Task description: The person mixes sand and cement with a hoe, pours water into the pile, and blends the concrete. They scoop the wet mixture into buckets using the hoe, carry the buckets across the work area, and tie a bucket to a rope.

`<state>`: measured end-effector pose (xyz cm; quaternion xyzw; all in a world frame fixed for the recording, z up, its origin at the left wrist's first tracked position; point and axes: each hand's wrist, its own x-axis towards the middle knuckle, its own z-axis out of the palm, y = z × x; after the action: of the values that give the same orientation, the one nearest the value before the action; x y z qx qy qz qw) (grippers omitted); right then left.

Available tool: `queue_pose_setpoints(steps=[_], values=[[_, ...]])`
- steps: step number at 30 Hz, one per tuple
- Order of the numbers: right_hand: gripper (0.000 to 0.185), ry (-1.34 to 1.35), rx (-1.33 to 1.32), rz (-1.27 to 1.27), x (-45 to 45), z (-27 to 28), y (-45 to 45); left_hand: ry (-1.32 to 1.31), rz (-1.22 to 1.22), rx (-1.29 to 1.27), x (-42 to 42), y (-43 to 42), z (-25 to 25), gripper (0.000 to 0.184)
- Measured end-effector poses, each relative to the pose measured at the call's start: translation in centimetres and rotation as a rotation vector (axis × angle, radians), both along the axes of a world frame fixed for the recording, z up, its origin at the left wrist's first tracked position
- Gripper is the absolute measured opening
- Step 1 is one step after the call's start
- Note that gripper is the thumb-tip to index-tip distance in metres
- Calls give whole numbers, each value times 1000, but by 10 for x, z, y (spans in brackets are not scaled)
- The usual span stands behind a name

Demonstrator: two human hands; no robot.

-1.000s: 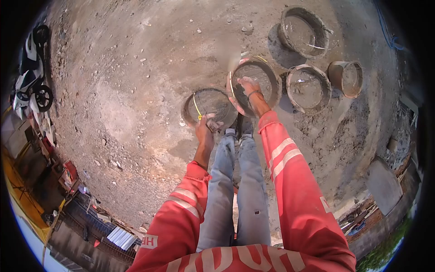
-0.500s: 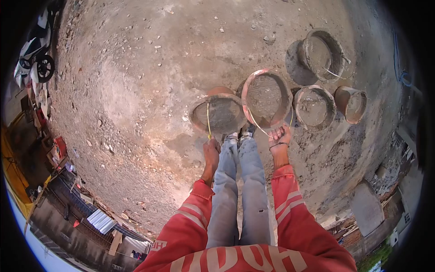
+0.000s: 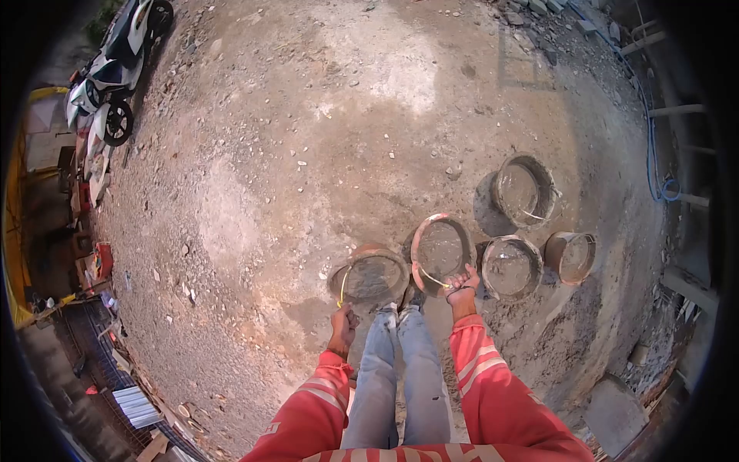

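My left hand (image 3: 343, 321) is closed on the yellow handle (image 3: 342, 289) of a round bucket (image 3: 335, 271) with wet grey material inside. My right hand (image 3: 463, 286) has its fingers wrapped round the pale handle (image 3: 433, 279) of a second, reddish-rimmed bucket (image 3: 416, 245), tilted and holding the same grey material. Both buckets are in front of my feet, side by side. Close to the right of the second bucket stands a third filled bucket (image 3: 486, 266), which neither hand touches.
Two more buckets, one wide (image 3: 499, 189) and one smaller (image 3: 560, 262), stand at the right. A blue hose (image 3: 650, 154) runs along the right edge. A parked motorcycle (image 3: 115, 69) is at the upper left. Rubble (image 3: 531, 11) lies at the top right.
Both hands have gone from over the buckets to their handles, which are now pulled toward me. The view has tilted up, so the buckets appear lower.
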<state>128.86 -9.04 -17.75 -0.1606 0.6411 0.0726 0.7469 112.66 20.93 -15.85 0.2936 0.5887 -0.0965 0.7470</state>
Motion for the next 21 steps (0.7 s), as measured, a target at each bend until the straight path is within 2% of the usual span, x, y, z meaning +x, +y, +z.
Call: queue_pose_setpoints(steps=[1,2,3,4,5,6,7,8,9,11,15,21], values=[[43,66,-5,28,8,9,1,-43,42,-17,-2,9,14,32],[40,99,-26,135,2,-7,-2,27,138,10,-9,18,18,35],[28,132,-82,157,-1,5,2,-4,111,-40,-19,38,32,41],[13,164,-101,238,-4,16,2,14,232,-92,-38,49,46,38],[7,138,-122,236,-8,35,-1,57,287,-22,-49,50,70,39],[7,142,-133,314,-8,55,-7,65,328,-5,-56,48,97,39],[8,0,42,273,-21,48,-27,101,392,-15,-65,47,123,37],[9,39,6,370,-24,58,-40,137,411,-28,-72,45,142,37],[11,74,-38,464,-14,74,-49,120,485,-40,-106,57,122,38],[17,250,-165,534,4,96,-59,161,538,-50,-59,52,158,38],[23,254,-254,524,22,141,-63,133,633,-105,53,66,188,38],[22,358,-299,530,75,164,-86,103,767,-178,176,118,236,39]])
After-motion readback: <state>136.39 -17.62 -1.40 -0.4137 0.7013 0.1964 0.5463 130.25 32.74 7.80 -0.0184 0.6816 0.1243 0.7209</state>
